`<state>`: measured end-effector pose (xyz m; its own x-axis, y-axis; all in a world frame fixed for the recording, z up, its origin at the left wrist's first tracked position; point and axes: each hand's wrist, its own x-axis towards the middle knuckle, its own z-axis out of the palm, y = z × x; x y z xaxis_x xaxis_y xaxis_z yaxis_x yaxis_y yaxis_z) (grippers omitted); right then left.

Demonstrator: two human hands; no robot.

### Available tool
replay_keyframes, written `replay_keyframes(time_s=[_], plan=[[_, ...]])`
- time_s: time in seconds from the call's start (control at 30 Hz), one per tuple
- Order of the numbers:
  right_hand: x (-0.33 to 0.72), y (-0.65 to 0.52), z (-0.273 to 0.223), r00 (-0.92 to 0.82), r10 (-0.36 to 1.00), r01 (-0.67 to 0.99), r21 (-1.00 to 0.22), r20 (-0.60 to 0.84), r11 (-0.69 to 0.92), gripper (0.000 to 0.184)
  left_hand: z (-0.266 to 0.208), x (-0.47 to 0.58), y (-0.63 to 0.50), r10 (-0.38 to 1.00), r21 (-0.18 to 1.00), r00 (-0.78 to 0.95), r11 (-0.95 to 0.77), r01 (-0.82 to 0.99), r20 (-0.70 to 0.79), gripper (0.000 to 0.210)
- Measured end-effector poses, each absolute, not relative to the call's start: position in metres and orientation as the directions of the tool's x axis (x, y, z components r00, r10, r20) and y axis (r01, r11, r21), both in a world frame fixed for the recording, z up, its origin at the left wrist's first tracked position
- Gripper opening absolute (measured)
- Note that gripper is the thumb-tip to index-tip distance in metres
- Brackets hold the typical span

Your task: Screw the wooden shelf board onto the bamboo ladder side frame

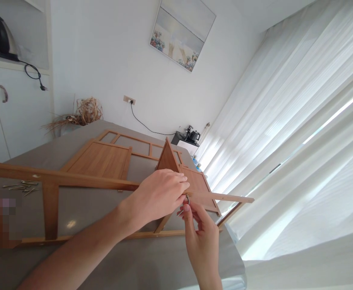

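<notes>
A wooden ladder-like frame [98, 181] stands on edge across the table. My left hand [159, 193] is closed over its top rail, fingers curled around the wood beside an upright panel [168, 157]. Just below and to the right, my right hand [202, 233] pinches a small bent metal tool that looks like a hex key [188, 199]. The tool's upper end meets the rail close to my left fingertips; whether it sits in a bolt is hidden. Another wooden panel [196, 183] lies behind the rail on the right.
Several long bolts [22, 186] lie on the grey table [146, 262] at the left. Behind are a flat wooden panel [100, 158] and a second frame [134, 141]. Dried plants [87, 112], a coffee pot [194, 136] and white curtains [273, 121] surround the table.
</notes>
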<state>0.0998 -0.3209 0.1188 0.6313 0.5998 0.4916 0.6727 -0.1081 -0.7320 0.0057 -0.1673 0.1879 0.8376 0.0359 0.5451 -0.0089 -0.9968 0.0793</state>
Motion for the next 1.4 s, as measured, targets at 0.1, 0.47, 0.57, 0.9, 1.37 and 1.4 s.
replay_keyframes(time_s=[0.1,0.47,0.57,0.9,1.37,1.4], plan=[[0.1,-0.322,0.122,0.613,0.62,0.703,-0.696,0.49,-0.144,0.029,0.188,0.008,-0.167,0.016,0.054,0.837,-0.998,-0.016,0.547,0.014],[0.098,-0.319,0.132,0.603,0.653,0.663,-0.743,0.459,-0.09,0.031,0.182,0.01,-0.164,0.012,0.053,0.811,-0.998,-0.023,0.585,0.014],[0.097,-0.318,0.134,0.601,0.668,0.646,-0.759,0.439,-0.082,0.031,0.186,0.008,-0.164,-0.002,0.05,0.825,-0.998,-0.036,0.565,0.008],[0.102,-0.323,0.136,0.556,0.692,0.714,-0.691,0.461,-0.113,0.03,0.19,0.005,-0.167,0.065,0.098,0.838,-0.995,0.014,0.542,0.014],[0.11,-0.328,0.13,0.366,0.641,0.93,-0.242,0.675,-0.276,0.027,0.188,0.005,-0.164,-0.013,0.135,0.841,-0.986,-0.101,0.54,0.016],[0.109,-0.327,0.13,0.389,0.641,0.921,-0.295,0.662,-0.254,0.026,0.188,0.005,-0.164,-0.014,0.136,0.842,-0.985,-0.103,0.54,0.014]])
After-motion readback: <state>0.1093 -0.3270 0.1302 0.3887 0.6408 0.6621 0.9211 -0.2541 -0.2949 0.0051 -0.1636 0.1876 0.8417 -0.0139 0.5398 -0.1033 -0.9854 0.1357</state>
